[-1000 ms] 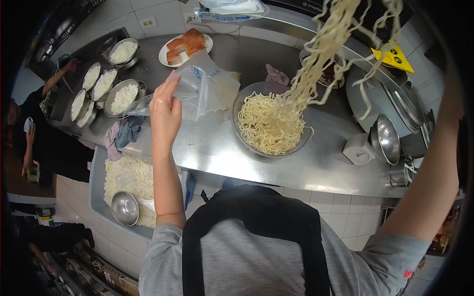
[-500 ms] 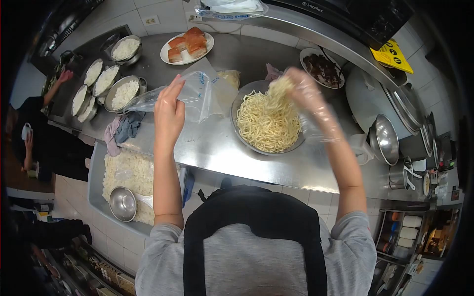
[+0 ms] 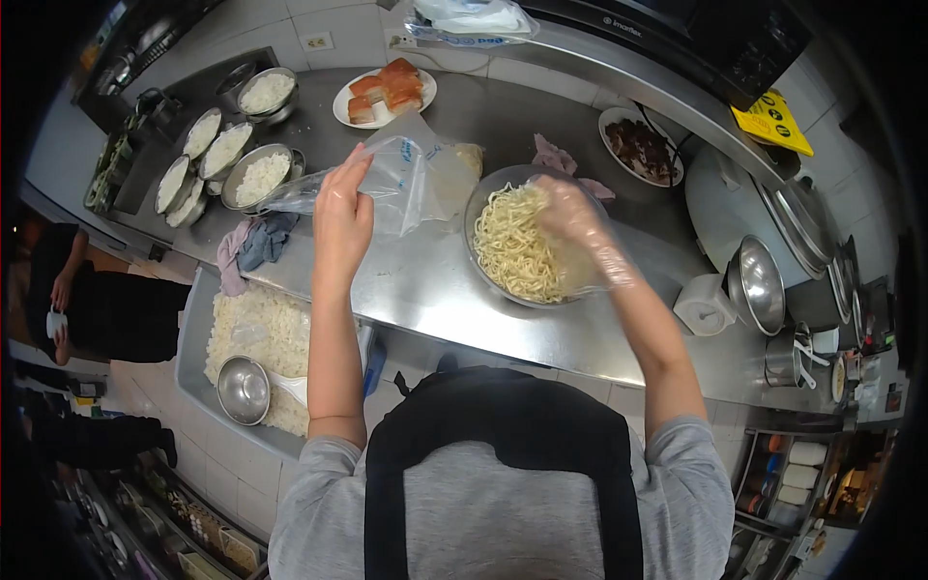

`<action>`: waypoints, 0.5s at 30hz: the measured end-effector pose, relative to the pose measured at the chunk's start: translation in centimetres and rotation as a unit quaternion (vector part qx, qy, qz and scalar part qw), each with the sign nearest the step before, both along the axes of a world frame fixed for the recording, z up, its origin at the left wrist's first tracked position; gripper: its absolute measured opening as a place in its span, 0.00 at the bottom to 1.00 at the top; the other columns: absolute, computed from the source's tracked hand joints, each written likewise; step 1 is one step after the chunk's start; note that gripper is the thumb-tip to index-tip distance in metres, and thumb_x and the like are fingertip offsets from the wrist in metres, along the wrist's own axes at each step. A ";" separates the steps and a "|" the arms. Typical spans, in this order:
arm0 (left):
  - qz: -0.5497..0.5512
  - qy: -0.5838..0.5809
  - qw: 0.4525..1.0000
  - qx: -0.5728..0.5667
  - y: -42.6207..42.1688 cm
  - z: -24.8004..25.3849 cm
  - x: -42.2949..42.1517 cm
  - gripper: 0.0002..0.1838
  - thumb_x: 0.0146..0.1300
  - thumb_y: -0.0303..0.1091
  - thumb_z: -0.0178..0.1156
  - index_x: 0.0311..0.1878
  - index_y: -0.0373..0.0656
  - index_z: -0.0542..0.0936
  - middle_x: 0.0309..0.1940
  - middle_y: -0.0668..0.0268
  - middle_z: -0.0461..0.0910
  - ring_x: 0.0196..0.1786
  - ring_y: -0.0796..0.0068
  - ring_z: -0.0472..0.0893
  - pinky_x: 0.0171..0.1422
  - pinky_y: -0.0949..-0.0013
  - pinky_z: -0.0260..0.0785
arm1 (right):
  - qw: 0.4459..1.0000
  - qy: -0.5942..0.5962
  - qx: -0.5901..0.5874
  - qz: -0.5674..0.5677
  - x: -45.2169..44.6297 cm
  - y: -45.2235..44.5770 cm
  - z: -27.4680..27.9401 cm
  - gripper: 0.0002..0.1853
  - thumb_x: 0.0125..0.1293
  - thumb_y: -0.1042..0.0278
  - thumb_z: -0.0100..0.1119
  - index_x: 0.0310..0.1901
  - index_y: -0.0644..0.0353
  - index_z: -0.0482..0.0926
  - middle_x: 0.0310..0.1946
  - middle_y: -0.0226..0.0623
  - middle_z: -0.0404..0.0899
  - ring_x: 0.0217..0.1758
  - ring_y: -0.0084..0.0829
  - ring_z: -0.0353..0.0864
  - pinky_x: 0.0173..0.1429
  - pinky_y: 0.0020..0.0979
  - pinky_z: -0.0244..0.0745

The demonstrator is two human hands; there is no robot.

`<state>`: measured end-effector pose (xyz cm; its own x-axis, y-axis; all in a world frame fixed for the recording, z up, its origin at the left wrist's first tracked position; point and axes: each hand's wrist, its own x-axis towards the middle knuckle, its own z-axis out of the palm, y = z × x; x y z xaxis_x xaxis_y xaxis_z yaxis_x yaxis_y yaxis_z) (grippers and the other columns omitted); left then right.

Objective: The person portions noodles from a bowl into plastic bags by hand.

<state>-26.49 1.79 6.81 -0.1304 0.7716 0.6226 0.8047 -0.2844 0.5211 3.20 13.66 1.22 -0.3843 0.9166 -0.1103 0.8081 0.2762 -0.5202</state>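
Note:
My left hand [image 3: 343, 208] is raised at the front of a clear plastic bag [image 3: 404, 179], its fingers pinching the film. The bag spreads out to the right, with blue print on it. My right hand [image 3: 572, 215], in a clear plastic glove, is down in a bowl [image 3: 471, 253] of pale yellow noodles [image 3: 517, 242], at its right side. Its fingertips are partly hidden among the noodles and slightly blurred, and they grip some strands. Behind the first bag lies another bag [image 3: 470, 162] with something pale yellow inside.
Several metal bowls of rice [image 3: 261, 182] stand at left, near crumpled cloths [image 3: 263, 244]. A plate of meat chunks [image 3: 391, 92] and a plate of dark food [image 3: 638, 145] sit at the back. Below left is a rice tub [image 3: 198, 333]. A scale [image 3: 704, 304] stands right. A person [image 3: 106, 300] is far left.
My right hand has come down from above the bowl, lowering a lifted clump of noodles back in. My left hand stays at the bag. The camera view has shifted slightly.

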 end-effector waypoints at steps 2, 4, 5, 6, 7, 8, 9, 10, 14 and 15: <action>0.010 0.000 1.000 0.005 -0.2 0.0 -0.8 0.23 0.48 0.16 0.46 0.50 0.32 0.77 0.57 0.53 0.74 0.58 0.52 0.73 0.62 0.59 0.64 | 0.960 0.273 -0.049 0.028 1.3 -1.3 5.0 0.28 0.47 0.73 0.61 0.55 0.56 0.72 0.49 0.39 0.78 0.55 0.36 0.76 0.64 0.36 0.67; 0.036 0.020 0.999 0.018 -0.2 -0.1 -1.5 0.23 0.49 0.16 0.46 0.50 0.32 0.77 0.57 0.53 0.74 0.58 0.52 0.73 0.63 0.60 0.64 | 0.886 0.454 -0.018 0.088 1.6 -4.1 12.2 0.31 0.45 0.68 0.64 0.56 0.56 0.71 0.46 0.37 0.78 0.54 0.30 0.77 0.63 0.34 0.68; 0.032 -0.004 0.999 0.011 -0.2 0.0 -1.6 0.23 0.49 0.17 0.46 0.51 0.32 0.77 0.57 0.52 0.74 0.58 0.53 0.73 0.63 0.60 0.64 | 0.876 0.475 0.005 0.082 1.5 -5.1 15.2 0.32 0.46 0.66 0.65 0.57 0.59 0.71 0.48 0.38 0.78 0.56 0.33 0.76 0.65 0.36 0.66; 0.032 -0.004 0.999 0.011 -0.2 0.1 -1.6 0.23 0.49 0.17 0.46 0.51 0.32 0.77 0.57 0.52 0.74 0.58 0.53 0.73 0.63 0.60 0.64 | 0.865 0.495 0.029 0.075 1.5 -5.8 17.9 0.32 0.46 0.63 0.66 0.57 0.61 0.71 0.50 0.40 0.77 0.57 0.37 0.75 0.67 0.38 0.64; 0.034 -0.003 0.999 0.015 -0.2 0.2 -1.5 0.23 0.49 0.17 0.46 0.51 0.32 0.77 0.57 0.52 0.74 0.58 0.53 0.73 0.63 0.60 0.64 | 0.865 0.487 0.055 0.104 2.3 -5.9 20.6 0.33 0.49 0.59 0.65 0.58 0.60 0.69 0.51 0.40 0.76 0.58 0.37 0.74 0.67 0.38 0.64; 0.037 -0.003 0.999 0.020 -0.1 0.3 -1.5 0.23 0.49 0.17 0.46 0.51 0.32 0.77 0.57 0.52 0.74 0.58 0.53 0.73 0.63 0.60 0.64 | 0.864 0.478 0.081 0.132 3.1 -5.7 22.2 0.35 0.51 0.55 0.65 0.60 0.60 0.68 0.53 0.39 0.75 0.59 0.37 0.74 0.68 0.38 0.63; 0.036 -0.004 0.999 0.022 0.0 0.4 -1.3 0.23 0.49 0.17 0.46 0.51 0.32 0.77 0.57 0.52 0.74 0.58 0.53 0.73 0.63 0.60 0.64 | 0.864 0.467 0.115 0.146 3.8 -5.6 24.6 0.35 0.51 0.55 0.65 0.60 0.60 0.68 0.53 0.39 0.75 0.59 0.37 0.74 0.68 0.38 0.63; 0.036 0.000 0.999 0.019 0.0 0.5 -1.3 0.23 0.49 0.17 0.46 0.51 0.32 0.77 0.58 0.52 0.74 0.58 0.53 0.73 0.63 0.60 0.64 | 0.861 0.461 0.148 0.155 3.9 -5.7 26.6 0.34 0.51 0.54 0.65 0.60 0.60 0.68 0.53 0.39 0.75 0.59 0.37 0.74 0.68 0.38 0.63; 0.042 0.000 0.999 0.032 0.4 0.3 -1.5 0.25 0.48 0.17 0.45 0.53 0.35 0.77 0.54 0.49 0.76 0.58 0.54 0.75 0.62 0.63 0.64 | 0.844 0.442 0.252 0.171 3.6 -5.9 33.2 0.34 0.52 0.54 0.64 0.60 0.60 0.68 0.53 0.39 0.75 0.59 0.36 0.74 0.67 0.38 0.64; 0.042 0.000 0.999 0.034 0.5 0.3 -1.5 0.25 0.48 0.17 0.45 0.53 0.35 0.77 0.54 0.49 0.76 0.58 0.54 0.75 0.62 0.63 0.64 | 0.841 0.438 0.266 0.173 3.6 -5.6 33.7 0.34 0.53 0.54 0.64 0.60 0.61 0.68 0.53 0.39 0.75 0.59 0.36 0.74 0.67 0.38 0.64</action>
<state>-28.02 2.32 7.15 -0.1932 0.7143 0.6727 0.8275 -0.2498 0.5029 6.77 8.04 34.93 -0.3590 0.5621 0.7451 0.0025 0.7989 -0.6015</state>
